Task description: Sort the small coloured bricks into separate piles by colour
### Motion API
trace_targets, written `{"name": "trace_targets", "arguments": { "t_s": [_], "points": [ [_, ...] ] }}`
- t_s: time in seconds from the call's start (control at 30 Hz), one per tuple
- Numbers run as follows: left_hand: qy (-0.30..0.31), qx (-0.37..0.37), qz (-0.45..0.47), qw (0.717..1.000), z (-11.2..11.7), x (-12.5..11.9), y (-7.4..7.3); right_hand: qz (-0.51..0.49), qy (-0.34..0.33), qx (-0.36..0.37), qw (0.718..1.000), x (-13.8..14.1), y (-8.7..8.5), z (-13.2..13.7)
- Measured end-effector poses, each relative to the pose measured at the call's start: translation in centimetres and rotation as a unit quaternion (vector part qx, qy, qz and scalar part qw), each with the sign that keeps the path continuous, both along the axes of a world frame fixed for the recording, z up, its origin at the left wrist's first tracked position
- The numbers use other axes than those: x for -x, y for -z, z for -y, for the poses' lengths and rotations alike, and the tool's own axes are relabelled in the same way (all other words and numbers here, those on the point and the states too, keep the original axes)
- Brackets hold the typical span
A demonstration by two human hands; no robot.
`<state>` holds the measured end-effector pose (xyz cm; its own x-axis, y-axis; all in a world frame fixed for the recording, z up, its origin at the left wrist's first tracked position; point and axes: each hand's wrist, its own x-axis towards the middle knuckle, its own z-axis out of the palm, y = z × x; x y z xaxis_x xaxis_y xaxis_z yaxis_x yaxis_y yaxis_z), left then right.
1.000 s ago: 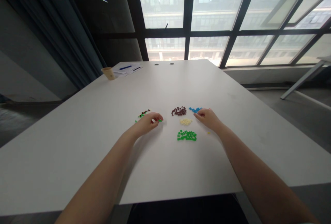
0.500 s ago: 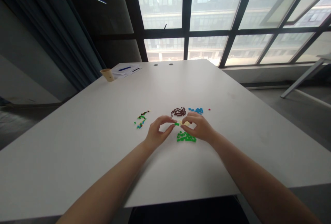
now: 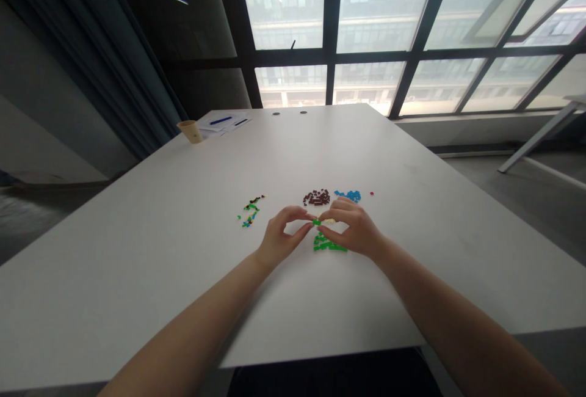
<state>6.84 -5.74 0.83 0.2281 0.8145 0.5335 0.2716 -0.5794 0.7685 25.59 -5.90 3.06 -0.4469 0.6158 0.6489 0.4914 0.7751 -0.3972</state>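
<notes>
Between my two hands, just above the table, is a small green building brick (image 3: 316, 222). My left hand (image 3: 284, 232) pinches it from the left with thumb and forefinger. From the right, the thumb and forefinger of my right hand (image 3: 351, 226) close on the same brick. A pale yellow pile (image 3: 330, 220) lies partly hidden behind my right fingers. Close below my hands is a heap of green bricks (image 3: 329, 243). Beyond my fingertips lie dark brown bricks (image 3: 317, 198) and, to their right, blue bricks (image 3: 351, 195).
Mixed coloured bricks (image 3: 251, 212) lie in a loose line left of my hands. A single red piece (image 3: 372, 193) sits at the right. Far left on the white table (image 3: 183, 214) stand a paper cup (image 3: 191, 132) and papers (image 3: 229, 126) with a blue pen (image 3: 220, 121).
My right hand's fingertips have come down and left to meet the green brick in my left fingers. My left hand has shifted slightly right.
</notes>
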Motion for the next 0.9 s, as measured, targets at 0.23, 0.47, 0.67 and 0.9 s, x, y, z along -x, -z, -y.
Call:
{"name": "trace_targets", "arguments": {
  "t_s": [0.23,0.47,0.67,0.9],
  "points": [
    [0.008,-0.056,-0.120,0.991,-0.1,0.3,-0.8,0.077,0.025,0.051,0.995,-0.1,-0.2,0.1],
    [-0.058,-0.049,-0.118,0.990,-1.0,1.4,-0.6,0.259,0.045,0.145,0.954,-0.1,-0.3,1.1],
    [-0.048,-0.041,-0.123,0.990,-1.2,1.4,-0.2,0.334,0.045,0.178,0.925,0.7,0.4,1.6],
    [-0.088,-0.056,-0.103,0.989,-1.6,1.6,-0.4,0.287,0.077,0.182,0.938,0.0,-0.5,1.1]
  ]
}}
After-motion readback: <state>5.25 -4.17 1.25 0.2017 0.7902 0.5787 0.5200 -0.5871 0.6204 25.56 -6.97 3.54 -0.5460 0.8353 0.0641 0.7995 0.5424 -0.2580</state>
